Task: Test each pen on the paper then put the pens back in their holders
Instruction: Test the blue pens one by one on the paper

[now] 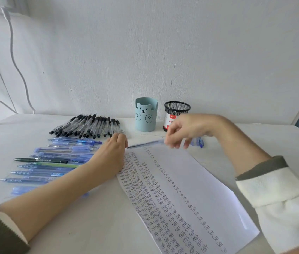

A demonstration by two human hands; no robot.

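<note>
The right grip (185, 131) is closed on a blue pen (148, 143), fingers curled round its barrel. The pen lies almost level, tip pointing left, just above the far edge of the paper (190, 180). The hand is blurred, so I cannot tell whether the tip touches the sheet. The left grip (112, 153) holds nothing: the hand rests loosely on the paper's far left corner, fingertips close to the pen's tip. The paper lies slanted on the surface (90, 226), with columns of "Test" down its left half. Left of it are rows of blue pens (62, 156), with black pens (90, 125) behind them. A bear holder (146, 114) and a mesh holder (177, 109) stand side by side by the wall.
</note>
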